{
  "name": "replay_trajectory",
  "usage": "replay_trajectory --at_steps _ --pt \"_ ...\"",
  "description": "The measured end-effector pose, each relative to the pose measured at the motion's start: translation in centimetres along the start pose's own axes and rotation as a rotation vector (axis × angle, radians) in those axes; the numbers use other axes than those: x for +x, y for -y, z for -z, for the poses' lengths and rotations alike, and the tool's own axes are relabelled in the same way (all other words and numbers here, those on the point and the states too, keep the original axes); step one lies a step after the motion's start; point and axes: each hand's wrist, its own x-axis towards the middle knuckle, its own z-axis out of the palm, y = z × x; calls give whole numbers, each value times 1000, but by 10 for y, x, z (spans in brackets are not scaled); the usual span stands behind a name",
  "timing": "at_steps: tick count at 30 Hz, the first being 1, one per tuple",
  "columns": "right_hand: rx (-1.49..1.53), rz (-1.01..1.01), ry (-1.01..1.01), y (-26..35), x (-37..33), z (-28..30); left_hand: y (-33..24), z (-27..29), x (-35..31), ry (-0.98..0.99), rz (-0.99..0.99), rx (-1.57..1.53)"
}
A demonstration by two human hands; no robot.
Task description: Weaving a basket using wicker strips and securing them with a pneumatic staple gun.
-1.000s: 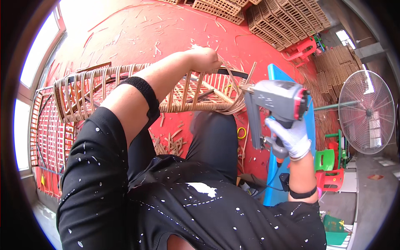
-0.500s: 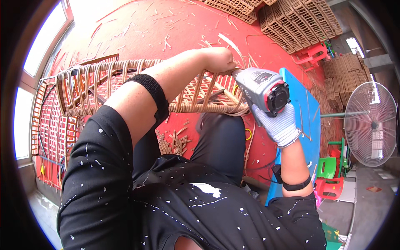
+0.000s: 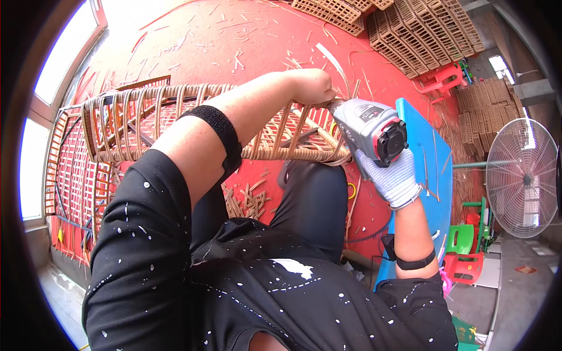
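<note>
A long woven rattan frame (image 3: 298, 153) lies across in front of my knees, with open weave along its side. At its right end, my bare left hand (image 3: 314, 86) is closed on the upper rim, its fingertips partly hidden. Loose rattan strips stick up just beyond the knuckles. My right hand (image 3: 396, 180), in a whitish knitted glove, grips a grey nail gun (image 3: 366, 120) with a red and black end cap. The gun's nose meets the frame right by my left fingers; the exact contact point is hidden.
A blue table (image 3: 430, 158) stands at my right, with thin strips on it. Beyond it is a large round fan (image 3: 523, 178). Stacked woven panels (image 3: 418, 35) fill the far right. Cut rattan scraps (image 3: 249, 202) litter the red floor. Red and green plastic stools (image 3: 459, 238) stand at right.
Both hands, the nail gun and the frame keep nearly the same pose. The whole view has shifted slightly.
</note>
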Motion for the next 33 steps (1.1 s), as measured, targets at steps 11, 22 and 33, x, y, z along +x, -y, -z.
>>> replay_trajectory --at_steps 11,22,33 --pt "107 -28 -57 -2 -3 -7 -1 1 -2 -12 7 21" --pt "-14 -56 11 -5 -4 -11 -3 0 -1 -36 38 44" --pt "464 -236 -159 3 -34 3 -5 -3 -4 -76 99 40"
